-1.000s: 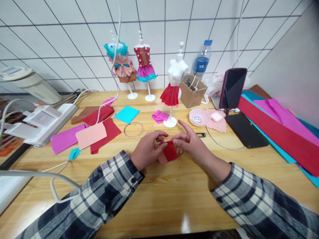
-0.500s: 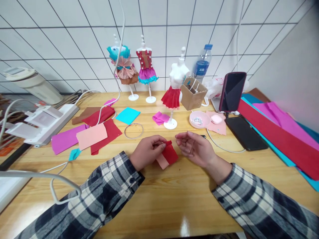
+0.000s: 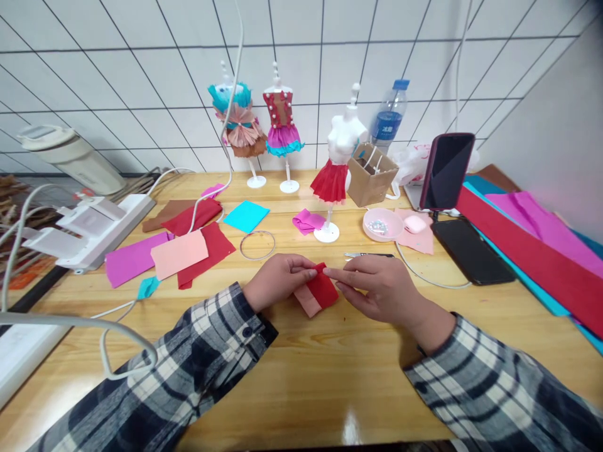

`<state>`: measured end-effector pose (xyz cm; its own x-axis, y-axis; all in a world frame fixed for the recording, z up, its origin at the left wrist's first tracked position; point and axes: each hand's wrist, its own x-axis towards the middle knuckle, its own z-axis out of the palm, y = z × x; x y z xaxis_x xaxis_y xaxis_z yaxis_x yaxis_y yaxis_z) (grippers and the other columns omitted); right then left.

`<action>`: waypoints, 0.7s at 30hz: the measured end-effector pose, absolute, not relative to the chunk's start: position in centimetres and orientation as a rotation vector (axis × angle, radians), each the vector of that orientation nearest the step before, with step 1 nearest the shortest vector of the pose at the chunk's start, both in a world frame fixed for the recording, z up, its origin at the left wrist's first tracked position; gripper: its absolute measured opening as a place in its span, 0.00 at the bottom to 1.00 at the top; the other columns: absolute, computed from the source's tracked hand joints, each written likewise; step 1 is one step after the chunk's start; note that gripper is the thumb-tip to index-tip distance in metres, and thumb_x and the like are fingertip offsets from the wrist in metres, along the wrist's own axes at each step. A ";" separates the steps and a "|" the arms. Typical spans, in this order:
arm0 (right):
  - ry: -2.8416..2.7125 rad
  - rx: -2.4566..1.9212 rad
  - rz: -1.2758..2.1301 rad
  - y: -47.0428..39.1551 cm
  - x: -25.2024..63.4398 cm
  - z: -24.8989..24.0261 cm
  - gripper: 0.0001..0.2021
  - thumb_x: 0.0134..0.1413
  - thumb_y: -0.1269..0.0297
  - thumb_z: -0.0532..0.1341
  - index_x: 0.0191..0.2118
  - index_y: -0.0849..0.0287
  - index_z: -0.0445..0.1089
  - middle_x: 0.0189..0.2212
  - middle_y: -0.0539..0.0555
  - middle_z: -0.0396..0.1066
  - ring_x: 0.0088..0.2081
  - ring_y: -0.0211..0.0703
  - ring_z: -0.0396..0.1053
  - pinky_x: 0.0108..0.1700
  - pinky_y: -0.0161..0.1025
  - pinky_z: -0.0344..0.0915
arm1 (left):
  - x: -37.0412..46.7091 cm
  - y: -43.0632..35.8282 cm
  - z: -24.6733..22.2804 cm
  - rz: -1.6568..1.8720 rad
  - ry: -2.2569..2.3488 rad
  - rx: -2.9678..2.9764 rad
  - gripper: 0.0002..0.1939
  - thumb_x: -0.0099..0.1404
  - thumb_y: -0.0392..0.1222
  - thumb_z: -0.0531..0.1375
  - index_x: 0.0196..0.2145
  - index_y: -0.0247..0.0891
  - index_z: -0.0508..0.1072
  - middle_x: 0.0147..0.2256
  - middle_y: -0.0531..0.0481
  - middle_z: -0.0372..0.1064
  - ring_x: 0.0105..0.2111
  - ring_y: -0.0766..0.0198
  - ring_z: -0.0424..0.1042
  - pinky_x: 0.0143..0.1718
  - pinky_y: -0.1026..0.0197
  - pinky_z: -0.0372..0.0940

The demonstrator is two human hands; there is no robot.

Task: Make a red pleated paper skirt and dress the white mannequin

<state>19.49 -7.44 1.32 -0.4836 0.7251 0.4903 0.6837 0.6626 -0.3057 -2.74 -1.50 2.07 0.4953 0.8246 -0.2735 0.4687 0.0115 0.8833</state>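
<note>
My left hand (image 3: 277, 280) pinches the top edge of a small folded piece of red and pink crepe paper (image 3: 318, 294) just above the wooden table (image 3: 330, 376). My right hand (image 3: 377, 287) comes in from the right, its thumb and forefinger touching the same top edge of the paper. Both sleeves are dark plaid. Behind the hands stands a white mini mannequin (image 3: 336, 164) wearing a red pleated paper skirt.
Two dressed mannequins (image 3: 264, 125) stand by the tiled wall. Paper scraps (image 3: 183, 248), a wire ring (image 3: 257, 244), a pink bead dish (image 3: 379, 223), a cardboard box (image 3: 374, 173), a water bottle (image 3: 389, 118), two phones (image 3: 447, 169), long paper sheets (image 3: 532, 251) and a power strip (image 3: 94, 226) lie around.
My right hand let go of the paper and drew back half a second ago, then returned and now touches its top edge again. The camera shifted slightly.
</note>
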 end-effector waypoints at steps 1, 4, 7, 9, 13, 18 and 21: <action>-2.298 -1.094 0.072 -7.4 19.4 1.3 0.16 0.60 0.65 0.57 0.52 0.48 0.73 0.33 0.52 0.75 0.32 0.39 0.68 0.33 0.38 0.59 | -2.7 -1.5 2.1 0.401 1.129 1.588 0.11 0.60 0.48 0.62 0.36 0.38 0.78 0.34 0.51 0.79 0.33 0.61 0.76 0.35 0.62 0.69; -2.326 -1.091 0.104 -7.3 19.3 1.2 0.17 0.61 0.64 0.57 0.53 0.49 0.72 0.32 0.51 0.75 0.31 0.39 0.68 0.32 0.37 0.58 | -2.7 -1.6 2.2 0.419 1.093 1.472 0.12 0.59 0.47 0.63 0.35 0.36 0.76 0.33 0.50 0.79 0.32 0.63 0.76 0.34 0.63 0.68; -2.341 -1.099 0.122 -7.2 19.3 1.2 0.17 0.61 0.64 0.56 0.54 0.49 0.72 0.30 0.50 0.74 0.29 0.38 0.67 0.31 0.36 0.57 | -2.7 -1.7 2.2 0.415 1.045 1.392 0.11 0.58 0.46 0.64 0.35 0.35 0.76 0.34 0.49 0.79 0.32 0.63 0.75 0.34 0.62 0.67; -2.347 -1.117 0.119 -7.2 19.3 1.2 0.17 0.62 0.63 0.56 0.54 0.48 0.72 0.29 0.50 0.74 0.28 0.38 0.66 0.30 0.36 0.56 | -2.7 -1.6 2.1 0.406 1.030 1.368 0.11 0.58 0.46 0.64 0.34 0.35 0.76 0.33 0.49 0.78 0.32 0.63 0.75 0.34 0.62 0.67; -2.365 -1.154 0.156 -7.2 19.3 1.2 0.16 0.62 0.63 0.55 0.53 0.48 0.72 0.29 0.50 0.75 0.29 0.38 0.67 0.30 0.36 0.56 | -2.8 -1.6 1.9 0.405 1.004 1.352 0.11 0.57 0.46 0.64 0.33 0.36 0.76 0.32 0.50 0.78 0.31 0.63 0.75 0.35 0.62 0.67; -2.383 -1.199 0.150 -7.1 19.3 1.3 0.16 0.62 0.62 0.55 0.53 0.48 0.73 0.29 0.51 0.75 0.29 0.38 0.68 0.30 0.36 0.55 | -2.8 -1.7 1.7 0.446 0.962 1.345 0.14 0.55 0.48 0.67 0.34 0.36 0.78 0.35 0.48 0.79 0.35 0.61 0.76 0.38 0.60 0.69; -2.395 -1.187 0.141 -7.1 19.3 1.2 0.17 0.61 0.63 0.56 0.54 0.47 0.72 0.27 0.51 0.74 0.28 0.38 0.67 0.30 0.36 0.55 | -2.9 -1.8 1.8 0.447 0.972 1.364 0.16 0.54 0.52 0.67 0.34 0.36 0.79 0.35 0.47 0.79 0.35 0.59 0.76 0.36 0.60 0.70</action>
